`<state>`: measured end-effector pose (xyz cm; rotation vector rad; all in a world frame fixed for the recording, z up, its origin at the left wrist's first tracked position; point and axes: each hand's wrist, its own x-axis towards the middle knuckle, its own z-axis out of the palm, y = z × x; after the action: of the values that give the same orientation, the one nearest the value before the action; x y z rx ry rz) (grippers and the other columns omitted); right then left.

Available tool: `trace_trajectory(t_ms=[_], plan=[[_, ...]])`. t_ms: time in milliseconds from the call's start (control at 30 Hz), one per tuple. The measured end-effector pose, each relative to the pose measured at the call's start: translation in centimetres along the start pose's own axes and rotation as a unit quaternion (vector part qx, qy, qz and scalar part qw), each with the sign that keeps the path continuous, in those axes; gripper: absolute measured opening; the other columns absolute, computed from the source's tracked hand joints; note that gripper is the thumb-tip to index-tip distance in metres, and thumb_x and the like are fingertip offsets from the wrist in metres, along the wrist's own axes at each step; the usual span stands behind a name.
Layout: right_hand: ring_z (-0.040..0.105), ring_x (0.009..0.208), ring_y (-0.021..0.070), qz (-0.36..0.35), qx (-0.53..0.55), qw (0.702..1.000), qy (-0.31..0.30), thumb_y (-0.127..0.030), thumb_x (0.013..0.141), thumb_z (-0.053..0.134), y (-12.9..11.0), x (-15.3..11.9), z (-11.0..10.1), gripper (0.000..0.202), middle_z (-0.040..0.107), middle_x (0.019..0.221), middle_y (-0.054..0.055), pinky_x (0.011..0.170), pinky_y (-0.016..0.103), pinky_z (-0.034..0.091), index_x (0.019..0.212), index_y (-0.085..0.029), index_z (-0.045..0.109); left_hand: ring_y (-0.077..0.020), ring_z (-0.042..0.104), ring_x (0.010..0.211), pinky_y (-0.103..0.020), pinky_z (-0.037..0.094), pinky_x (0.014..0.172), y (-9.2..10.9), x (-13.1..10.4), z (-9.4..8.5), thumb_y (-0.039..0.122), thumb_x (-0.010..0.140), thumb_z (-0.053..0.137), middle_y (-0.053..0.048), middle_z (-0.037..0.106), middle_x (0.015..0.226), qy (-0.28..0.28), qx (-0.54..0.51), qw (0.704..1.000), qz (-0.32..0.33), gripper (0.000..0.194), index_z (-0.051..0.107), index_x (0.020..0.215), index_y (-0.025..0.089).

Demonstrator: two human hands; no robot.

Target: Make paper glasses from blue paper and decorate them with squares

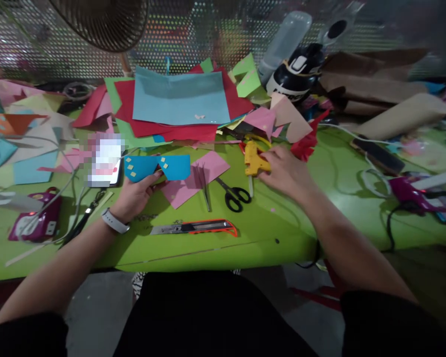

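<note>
Pinched in my left hand (139,196) is a blue paper cutout (176,167) with several small pale squares stuck on it. My right hand (286,171) is closed around the handle of a yellow hot glue gun (253,157), whose pale glue stick points toward me. Between the hands lie a pink paper sheet (211,168), metal tweezers (205,188) and black-handled scissors (238,197). Closer to me rests an orange-and-black utility knife (196,227) with its blade pointing left.
Behind is a stack of coloured paper topped by a light blue sheet (180,96). A lit phone (106,161) lies left, near purple power strips (35,215) and loose cables. A fan (104,22), a black-lidded bottle (297,74) and brown paper (401,116) stand or lie at the back.
</note>
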<state>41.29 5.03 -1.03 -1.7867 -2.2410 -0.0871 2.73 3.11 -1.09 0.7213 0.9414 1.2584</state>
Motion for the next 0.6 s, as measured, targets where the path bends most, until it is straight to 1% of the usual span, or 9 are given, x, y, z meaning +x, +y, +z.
trace_trajectory(t_ms=[100,133,167,233,300,333,400,467,600], plan=[[0.061,0.101,0.0333,0.012,0.073,0.995,0.063,-0.041,0.082,0.067,-0.8,-0.2,-1.7,0.032,0.062,0.111,0.016,0.079,0.048,0.053,0.108,-0.024,0.062,-0.0199,0.072,0.096,-0.034,0.063,0.085,0.0,-0.3,0.1,0.018,0.072,0.086,-0.006,0.074,0.105,-0.012,0.01,1.0,0.001,0.039,0.069,0.107,0.019],[0.061,0.096,0.0307,0.028,0.165,0.982,0.087,-0.043,0.081,0.07,-1.5,-0.3,-2.4,0.032,0.063,0.107,0.013,0.076,0.046,0.054,0.107,-0.026,0.061,-0.0197,0.072,0.096,-0.034,0.063,0.085,0.0,-0.4,0.2,0.019,0.072,0.086,-0.006,0.074,0.106,-0.015,0.015,1.0,0.001,0.041,0.069,0.109,0.019],[0.062,0.086,0.0263,0.057,0.284,0.954,0.083,-0.044,0.079,0.072,-2.5,-0.4,-3.2,0.033,0.065,0.102,0.009,0.07,0.042,0.054,0.106,-0.029,0.06,-0.0195,0.072,0.096,-0.034,0.063,0.087,0.1,-0.6,0.3,0.02,0.072,0.086,-0.006,0.074,0.107,-0.014,0.019,1.0,0.002,0.042,0.069,0.111,0.019],[0.058,0.065,0.0173,0.119,0.487,0.865,0.021,-0.045,0.079,0.075,-5.2,-0.7,-4.4,0.032,0.065,0.089,0.003,0.054,0.032,0.049,0.101,-0.028,0.06,-0.0201,0.071,0.098,-0.036,0.063,0.09,0.1,-0.9,0.4,0.022,0.071,0.087,-0.005,0.074,0.106,-0.009,0.024,1.0,0.009,0.043,0.069,0.11,0.019],[0.054,0.054,0.0113,0.133,0.602,0.786,-0.054,-0.047,0.08,0.076,-8.4,-1.0,-4.7,0.028,0.063,0.081,0.001,0.046,0.027,0.045,0.088,-0.025,0.061,-0.0221,0.07,0.103,-0.04,0.062,0.093,0.2,-1.1,0.5,0.023,0.071,0.087,-0.005,0.073,0.107,-0.004,0.034,0.999,0.022,0.041,0.069,0.108,0.019],[0.052,0.051,0.0097,0.13,0.625,0.764,-0.092,-0.051,0.08,0.075,-9.9,-1.2,-4.6,0.031,0.061,0.075,-0.001,0.044,0.025,0.044,0.085,-0.024,0.061,-0.0231,0.07,0.104,-0.042,0.062,0.094,0.2,-1.2,0.5,0.024,0.071,0.087,-0.005,0.073,0.108,-0.002,0.043,0.999,0.03,0.041,0.069,0.107,0.019],[0.048,0.046,0.0083,0.121,0.633,0.75,-0.152,-0.056,0.078,0.077,-12.5,-1.4,-3.9,0.038,0.058,0.068,-0.003,0.039,0.023,0.041,0.083,-0.022,0.061,-0.0244,0.069,0.105,-0.044,0.063,0.095,0.2,-1.2,0.4,0.026,0.071,0.087,-0.006,0.072,0.107,0.002,0.057,0.997,0.046,0.04,0.069,0.106,0.018],[0.047,0.047,0.0078,0.085,0.632,0.751,-0.175,-0.056,0.076,0.079,-14.3,-1.6,-3.0,0.039,0.055,0.065,-0.004,0.039,0.022,0.041,0.085,-0.022,0.06,-0.0248,0.069,0.105,-0.045,0.063,0.095,0.1,-1.2,0.2,0.028,0.072,0.087,-0.007,0.072,0.106,0.0,0.064,0.997,0.053,0.039,0.069,0.106,0.018],[0.044,0.047,0.0071,0.045,0.613,0.765,-0.195,-0.054,0.078,0.079,-15.7,-1.6,-2.0,0.039,0.051,0.062,-0.006,0.039,0.021,0.04,0.085,-0.022,0.057,-0.0253,0.069,0.107,-0.045,0.063,0.096,0.1,-1.3,0.2,0.03,0.074,0.085,-0.007,0.072,0.113,-0.019,0.072,0.996,0.058,0.044,0.069,0.112,0.02]])
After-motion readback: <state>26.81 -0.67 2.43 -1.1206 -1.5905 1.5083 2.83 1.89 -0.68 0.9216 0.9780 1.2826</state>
